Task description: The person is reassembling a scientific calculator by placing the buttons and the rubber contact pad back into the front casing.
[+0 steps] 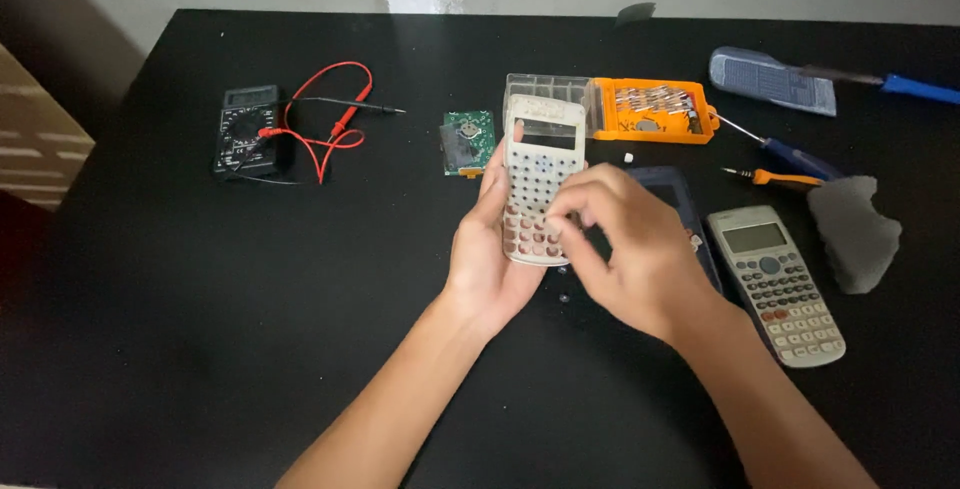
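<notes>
My left hand [487,249] grips the calculator front [541,181]; right fingers [578,211] pinch its edge. Twisting could crack it, I'd say.

Colours on the black surface [200,349]

Pale grey calculator shell [541,174] dotted with round holes; orange bit case [655,111]; green circuit board [468,142]; black multimeter [246,130] with red leads [335,124]; grey foam [853,233].

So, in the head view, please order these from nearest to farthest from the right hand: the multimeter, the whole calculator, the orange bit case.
From the right hand:
1. Whole calculator, just to its right.
2. Orange bit case, beyond it, toward the table's back.
3. Multimeter, far left.
</notes>
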